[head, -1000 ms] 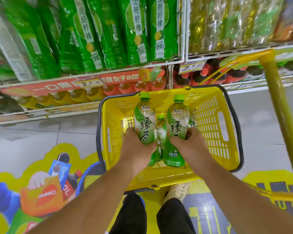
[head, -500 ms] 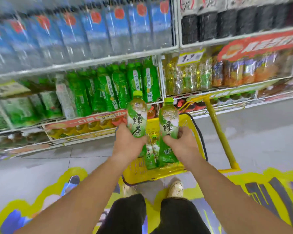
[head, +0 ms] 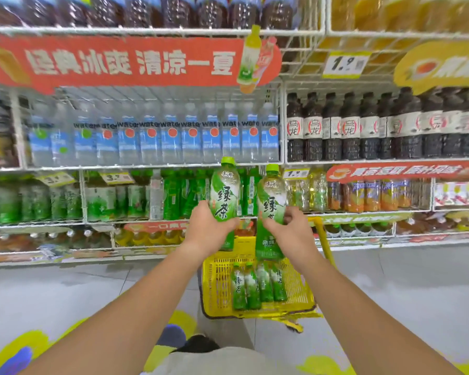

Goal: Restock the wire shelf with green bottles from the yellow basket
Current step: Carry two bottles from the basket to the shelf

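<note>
With hands (head: 255,228) each gripping green bottle (head: 224,196), upright, above yellow basket (head: 217,282)

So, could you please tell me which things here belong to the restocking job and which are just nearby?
Job: left hand, right hand, two held green-capped tea bottles, yellow plastic basket, white wire shelf.
Nearby: clear water bottles, dark oolong bottles, red banner.

Two green-capped green-tea plastic bottles (head: 225,196) (head: 271,209) held upright above yellow plastic mesh basket (head: 217,288); four more bottles (head: 257,286) laid inside basket; white wire shelf (head: 146,165) behind basket.
</note>
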